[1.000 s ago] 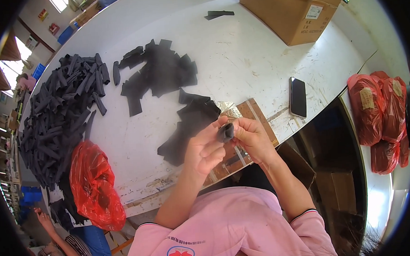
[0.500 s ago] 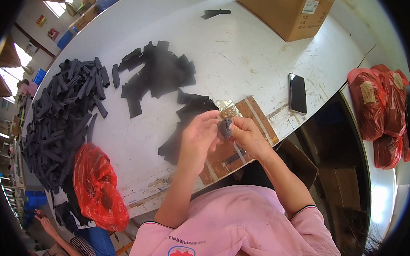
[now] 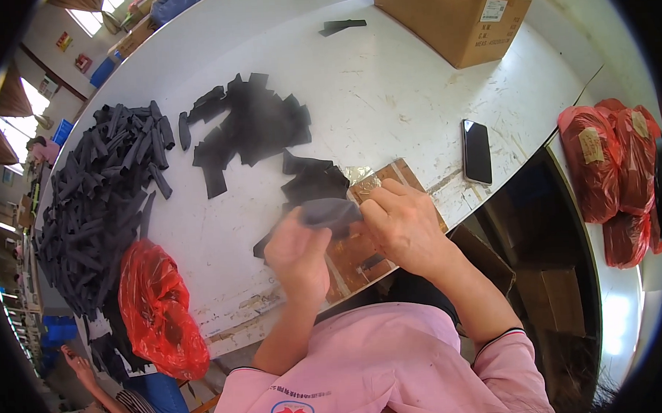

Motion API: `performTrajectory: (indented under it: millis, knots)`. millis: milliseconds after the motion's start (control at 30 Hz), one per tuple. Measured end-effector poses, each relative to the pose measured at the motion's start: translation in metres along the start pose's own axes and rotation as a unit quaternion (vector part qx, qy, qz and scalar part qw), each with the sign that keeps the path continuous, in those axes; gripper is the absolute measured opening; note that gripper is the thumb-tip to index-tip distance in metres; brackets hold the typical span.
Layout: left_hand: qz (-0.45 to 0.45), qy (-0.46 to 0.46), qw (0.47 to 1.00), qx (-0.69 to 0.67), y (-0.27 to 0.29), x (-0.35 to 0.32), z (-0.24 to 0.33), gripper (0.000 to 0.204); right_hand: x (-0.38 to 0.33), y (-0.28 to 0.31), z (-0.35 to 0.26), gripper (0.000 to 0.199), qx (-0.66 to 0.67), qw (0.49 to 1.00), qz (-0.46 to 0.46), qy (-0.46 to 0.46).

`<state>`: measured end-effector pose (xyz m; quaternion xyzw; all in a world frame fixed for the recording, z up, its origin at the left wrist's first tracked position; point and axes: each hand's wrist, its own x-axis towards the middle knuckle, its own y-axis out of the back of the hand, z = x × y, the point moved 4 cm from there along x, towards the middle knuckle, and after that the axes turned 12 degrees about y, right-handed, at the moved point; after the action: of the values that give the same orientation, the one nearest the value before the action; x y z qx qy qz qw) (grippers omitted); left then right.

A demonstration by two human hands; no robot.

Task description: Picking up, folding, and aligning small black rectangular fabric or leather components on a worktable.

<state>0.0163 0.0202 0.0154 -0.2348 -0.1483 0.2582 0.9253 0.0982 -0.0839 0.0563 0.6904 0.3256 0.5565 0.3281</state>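
Observation:
A dark grey fabric piece (image 3: 327,212) stretches between my two hands above the near edge of the table. My left hand (image 3: 300,256), smeared by motion, has its thumb and fingers closed on the piece's left part. My right hand (image 3: 405,222) is closed, its curled fingers pinching the right end. Beneath the hands lies a brown board (image 3: 419,186) with pale strips across it and a crumpled clear film (image 3: 359,174) at its far corner. Just beyond my left hand are loose black fabric pieces (image 3: 314,181).
A big heap of dark rolled fabric pieces (image 3: 97,187) covers the left side, with a red plastic bag (image 3: 158,310) in front. Flat black pieces (image 3: 257,125) lie mid-table. A phone (image 3: 477,152), a cardboard box (image 3: 452,24) and full red bags (image 3: 602,165) are rightward. A person's hand (image 3: 78,363) shows lower left.
My hands have moved apart, and the bunched fabric piece now stretches between them. The left hand went left and nearer; the right shifted slightly.

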Motion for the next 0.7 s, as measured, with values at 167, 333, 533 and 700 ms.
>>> performTrajectory:
  millis: [167,333,533,700]
  knots:
    - [-0.079,0.167,0.98,-0.072,-0.008,0.019,-0.021,0.018,-0.037,-0.039,0.016,0.022,0.069,0.996,0.04,-0.04]
    - [-0.16,0.149,0.974,0.051,-0.022,0.034,-0.009,0.015,-0.029,-0.014,0.014,0.017,0.168,0.98,0.09,-0.053]
    - [-0.083,0.113,0.961,0.238,-0.028,0.028,-0.025,0.015,-0.054,-0.06,0.027,0.014,0.227,0.967,0.035,-0.115]
    - [-0.129,-0.138,0.924,0.333,-0.041,0.028,-0.003,0.013,-0.04,-0.033,0.021,0.014,0.178,0.978,0.093,-0.06]
